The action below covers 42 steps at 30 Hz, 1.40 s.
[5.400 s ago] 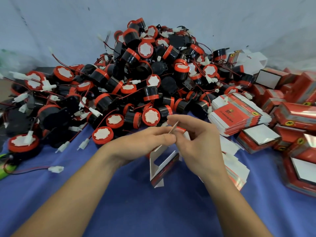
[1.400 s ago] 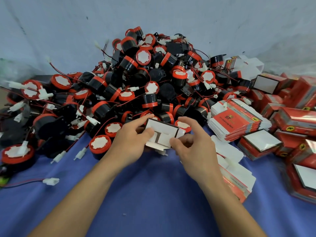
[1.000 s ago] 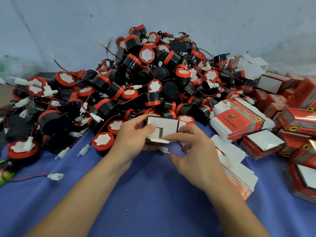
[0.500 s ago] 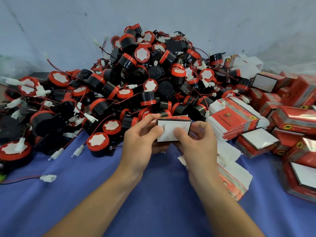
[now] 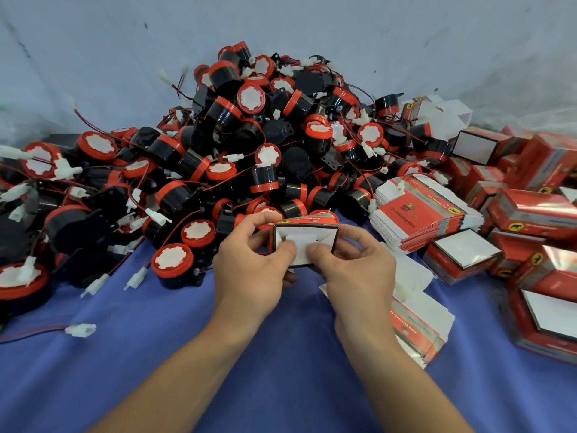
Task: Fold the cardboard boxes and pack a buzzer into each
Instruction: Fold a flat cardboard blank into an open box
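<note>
A small red cardboard box (image 5: 307,234) with white flaps is held up above the blue cloth, its open end facing me. My left hand (image 5: 249,273) grips its left side, thumb pressing on a white flap. My right hand (image 5: 352,273) grips the right side, its thumb also on the flaps. Behind the box rises a big heap of black-and-red buzzers (image 5: 249,145) with red wires and white plugs. I cannot see whether a buzzer is inside the box.
A stack of flat red box blanks (image 5: 421,214) lies right of the heap, more blanks (image 5: 418,320) under my right wrist. Folded red boxes (image 5: 530,220) crowd the right edge. A loose white plug (image 5: 79,329) lies on the blue cloth (image 5: 156,370) at left.
The flat blank has been opened into a box shape and turned so its end faces me. Both thumbs have moved onto the white end flaps and the box sits slightly higher.
</note>
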Each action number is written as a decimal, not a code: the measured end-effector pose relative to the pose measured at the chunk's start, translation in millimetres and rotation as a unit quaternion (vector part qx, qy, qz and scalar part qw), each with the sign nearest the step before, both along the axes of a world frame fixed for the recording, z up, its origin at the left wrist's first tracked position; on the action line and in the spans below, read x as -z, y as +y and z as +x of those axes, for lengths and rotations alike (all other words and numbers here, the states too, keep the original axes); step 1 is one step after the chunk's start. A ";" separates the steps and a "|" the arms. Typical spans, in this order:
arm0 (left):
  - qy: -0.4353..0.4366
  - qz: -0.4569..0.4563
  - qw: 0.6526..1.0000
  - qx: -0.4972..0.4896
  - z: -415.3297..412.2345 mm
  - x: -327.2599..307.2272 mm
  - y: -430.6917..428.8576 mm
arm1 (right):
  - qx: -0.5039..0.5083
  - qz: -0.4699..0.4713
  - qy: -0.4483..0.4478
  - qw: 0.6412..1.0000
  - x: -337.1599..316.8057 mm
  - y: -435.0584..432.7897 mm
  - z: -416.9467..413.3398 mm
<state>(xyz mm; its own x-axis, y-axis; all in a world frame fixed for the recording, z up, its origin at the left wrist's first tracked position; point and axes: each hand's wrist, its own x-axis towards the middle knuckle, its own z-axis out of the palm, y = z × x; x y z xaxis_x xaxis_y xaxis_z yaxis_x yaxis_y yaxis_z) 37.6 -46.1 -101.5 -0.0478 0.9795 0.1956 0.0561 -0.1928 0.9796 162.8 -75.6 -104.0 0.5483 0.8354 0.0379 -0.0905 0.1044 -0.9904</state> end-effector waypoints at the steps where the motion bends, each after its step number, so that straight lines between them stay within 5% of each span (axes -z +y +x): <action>1: 0.005 0.002 1.000 -0.004 0.1 -0.3 0.0 | 0.001 -0.002 -0.008 1.000 0.5 0.0 -0.8; 17: 0.056 0.010 0.997 -0.046 -2.6 -1.1 -0.8 | -0.014 -0.007 -0.037 0.999 5.6 0.8 -8.6; 30: -0.078 -0.048 0.994 0.054 -9.0 0.6 8.4 | -0.003 0.002 0.047 0.999 1.3 5.6 -10.9; 42: -0.077 -0.043 0.996 0.020 -5.1 9.5 7.7 | -0.034 0.002 -0.063 0.997 2.8 0.0 -14.0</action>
<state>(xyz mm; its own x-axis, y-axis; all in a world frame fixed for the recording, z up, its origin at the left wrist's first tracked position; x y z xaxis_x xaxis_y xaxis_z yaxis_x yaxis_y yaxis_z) 32.5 -38.4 -110.9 -0.0312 0.9940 0.1051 -0.1012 -0.1078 0.9890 148.8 -75.6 -106.7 0.4803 0.8706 0.1068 0.0270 0.1070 -0.9939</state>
